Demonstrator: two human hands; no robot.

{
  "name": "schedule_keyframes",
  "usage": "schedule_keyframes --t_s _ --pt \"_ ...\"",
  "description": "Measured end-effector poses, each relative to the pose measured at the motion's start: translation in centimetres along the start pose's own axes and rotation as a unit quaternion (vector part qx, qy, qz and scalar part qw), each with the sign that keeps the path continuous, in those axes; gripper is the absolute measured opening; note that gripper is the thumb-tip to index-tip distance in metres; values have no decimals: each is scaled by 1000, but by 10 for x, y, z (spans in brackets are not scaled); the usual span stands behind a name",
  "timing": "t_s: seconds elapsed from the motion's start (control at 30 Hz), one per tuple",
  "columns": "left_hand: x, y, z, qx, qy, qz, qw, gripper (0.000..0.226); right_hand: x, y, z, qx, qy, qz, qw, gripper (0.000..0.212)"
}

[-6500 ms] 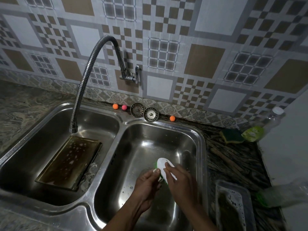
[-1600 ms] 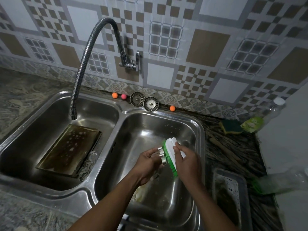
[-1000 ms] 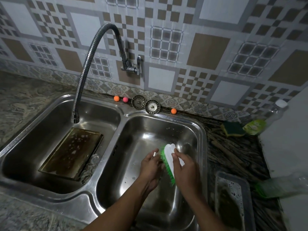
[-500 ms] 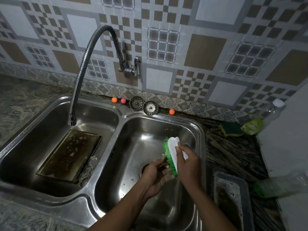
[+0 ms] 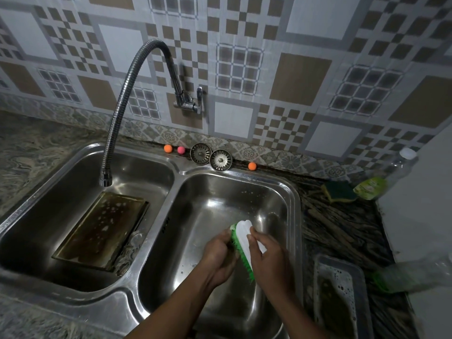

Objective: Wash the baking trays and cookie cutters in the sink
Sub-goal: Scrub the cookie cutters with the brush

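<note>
Over the right basin of the steel double sink [image 5: 294,209], your two hands meet just above the bottom. Your right hand [image 5: 271,260] is wrapped around the white plastic back of a scrub brush [image 5: 244,243], its green bristles turned toward your left hand [image 5: 220,255]. Your left hand is curled closed against those bristles; whatever it grips is hidden behind the fingers, so you cannot tell from this view whether a cookie cutter is inside.

One baking tray [image 5: 100,231], rectangular, dark and flecked with suds, lies tilted in the left basin below the nozzle of the ribbed, flexible metal faucet [image 5: 117,113]. A second baking tray [image 5: 342,297], also soapy, lies on the counter [image 5: 342,228] just right of the sink; the bottom of the picture cuts off its near end.

Behind the basins, two round metal strainers [image 5: 210,157] lean at the tiled wall, with small orange and pink balls beside them. A green sponge [image 5: 340,190] and a clear bottle [image 5: 391,174] with a white cap lie at the counter's far right. Another clear plastic bottle lying near the second tray is blurred.
</note>
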State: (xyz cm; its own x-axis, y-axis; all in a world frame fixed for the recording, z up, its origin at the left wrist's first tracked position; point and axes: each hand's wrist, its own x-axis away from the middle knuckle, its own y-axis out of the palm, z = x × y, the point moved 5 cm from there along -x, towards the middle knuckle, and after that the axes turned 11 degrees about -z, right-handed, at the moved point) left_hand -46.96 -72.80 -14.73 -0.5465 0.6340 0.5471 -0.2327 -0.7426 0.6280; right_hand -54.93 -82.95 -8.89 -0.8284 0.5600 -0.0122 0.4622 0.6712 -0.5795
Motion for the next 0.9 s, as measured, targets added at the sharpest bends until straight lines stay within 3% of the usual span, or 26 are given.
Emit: schedule_keyframes --t_s 0.2,0.4,0.53,0.73,0.9 --pt "5 2 2 -57 24 -52 997 32 -13 -5 -3 124 2 4 992 27" --pt "5 -6 1 -76 35 -55 995 32 -9 -1 -8 78 -11 -6 997 25" --pt "3 -11 -2 -103 36 -69 992 30 -16 -5 2 75 25 1 997 24" --pt "1 -15 8 -71 49 -56 995 26 -4 3 9 27 36 -70 997 22" --pt "7 -16 3 -105 28 -70 992 27 3 1 18 24 56 -45 997 24"
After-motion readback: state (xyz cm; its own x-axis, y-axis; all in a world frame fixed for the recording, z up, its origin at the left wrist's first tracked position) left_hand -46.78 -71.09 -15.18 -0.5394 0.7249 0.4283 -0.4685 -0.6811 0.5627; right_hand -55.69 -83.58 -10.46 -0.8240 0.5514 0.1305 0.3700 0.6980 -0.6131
